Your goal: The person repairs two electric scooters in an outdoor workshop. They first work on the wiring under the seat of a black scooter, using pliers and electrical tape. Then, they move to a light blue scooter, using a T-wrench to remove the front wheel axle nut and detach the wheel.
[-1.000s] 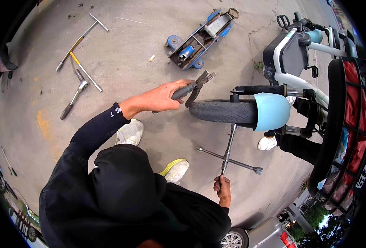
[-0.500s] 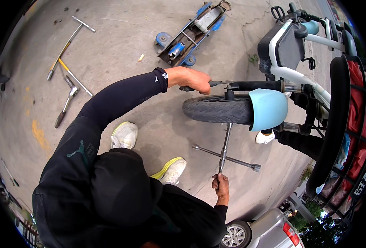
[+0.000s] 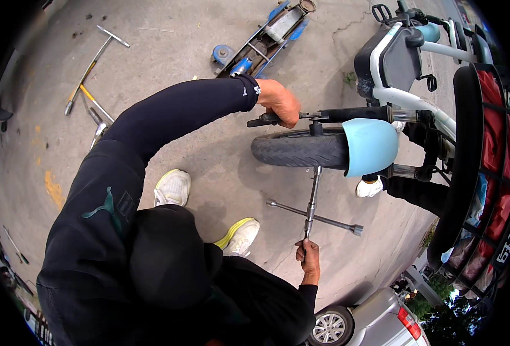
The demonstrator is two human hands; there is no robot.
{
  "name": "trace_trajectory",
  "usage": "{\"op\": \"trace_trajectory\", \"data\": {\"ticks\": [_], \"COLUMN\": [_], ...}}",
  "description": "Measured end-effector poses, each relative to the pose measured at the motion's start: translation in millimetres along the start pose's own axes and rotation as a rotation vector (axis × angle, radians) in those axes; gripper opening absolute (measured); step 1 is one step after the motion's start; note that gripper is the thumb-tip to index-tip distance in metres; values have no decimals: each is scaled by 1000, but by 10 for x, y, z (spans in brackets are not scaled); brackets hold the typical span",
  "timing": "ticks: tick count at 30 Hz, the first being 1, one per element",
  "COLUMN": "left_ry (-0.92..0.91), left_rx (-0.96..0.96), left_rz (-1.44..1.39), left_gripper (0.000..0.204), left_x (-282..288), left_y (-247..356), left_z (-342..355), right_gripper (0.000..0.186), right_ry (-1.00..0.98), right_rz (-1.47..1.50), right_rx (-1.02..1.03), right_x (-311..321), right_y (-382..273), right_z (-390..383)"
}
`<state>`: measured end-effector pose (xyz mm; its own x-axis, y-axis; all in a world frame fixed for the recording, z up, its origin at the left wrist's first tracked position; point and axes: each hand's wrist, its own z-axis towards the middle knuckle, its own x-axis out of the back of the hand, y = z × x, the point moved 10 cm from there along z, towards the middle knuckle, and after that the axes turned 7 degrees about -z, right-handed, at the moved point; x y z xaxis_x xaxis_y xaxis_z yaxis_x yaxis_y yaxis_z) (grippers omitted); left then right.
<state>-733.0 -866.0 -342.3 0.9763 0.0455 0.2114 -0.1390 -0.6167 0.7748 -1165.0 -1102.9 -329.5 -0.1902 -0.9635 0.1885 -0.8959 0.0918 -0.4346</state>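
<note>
My left hand (image 3: 281, 105) is closed around a black-handled wrench (image 3: 259, 122) at the far side of a wheel with a black tyre (image 3: 298, 151); the handle's end sticks out left of the fist. The wrench's metal part reaches toward the wheel's axle. In my right hand (image 3: 308, 258), the fingers grip the near end of a four-way cross wrench (image 3: 311, 212). The cross wrench's opposite arm meets the near side of the wheel, where the exact contact is hidden. A light blue mudguard (image 3: 372, 147) covers the wheel's right part.
A blue floor jack (image 3: 266, 37) lies beyond the wheel. T-handle wrenches (image 3: 88, 72) and a partly covered ratchet (image 3: 97, 131) lie at left. The white-framed bike (image 3: 408, 98) and its black basket (image 3: 459, 167) fill the right. Another person's shoe (image 3: 369, 187) and a silver car (image 3: 384, 317) are nearby.
My left hand has slid right along the wrench toward the axle, uncovering the handle's end. My left forearm now covers part of the ratchet. The right hand keeps its grip.
</note>
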Motion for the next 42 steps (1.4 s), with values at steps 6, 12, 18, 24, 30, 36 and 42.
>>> {"op": "trace_trajectory", "data": {"ticks": [6, 12, 18, 24, 30, 36, 42], "left_ry": [-44, 115, 126, 94, 111, 4, 4], "left_rx": [-390, -212, 67, 49, 3, -31, -13], "left_rz": [598, 611, 147, -331, -131, -102, -53], "left_gripper": [24, 27, 40, 33, 41, 35, 37], "left_x": [-139, 20, 35, -70, 9, 117, 260], "left_y": [54, 140, 183, -146, -216, -35, 53], "left_z": [317, 154, -276, 185, 152, -8, -113], "right_gripper": [43, 44, 44, 36, 53, 36, 26], "right_ry": [-9, 25, -200, -271, -642, 35, 793], "right_rz": [-22, -28, -5, 468, 319, -318, -771], "right_rx": [35, 89, 124, 122, 53, 316, 644], "right_x": [-32, -4, -44, -46, -353, 112, 12], "right_y": [-129, -88, 40, 149, 9, -115, -532], "right_z": [21, 22, 87, -203, -36, -79, -659]}}
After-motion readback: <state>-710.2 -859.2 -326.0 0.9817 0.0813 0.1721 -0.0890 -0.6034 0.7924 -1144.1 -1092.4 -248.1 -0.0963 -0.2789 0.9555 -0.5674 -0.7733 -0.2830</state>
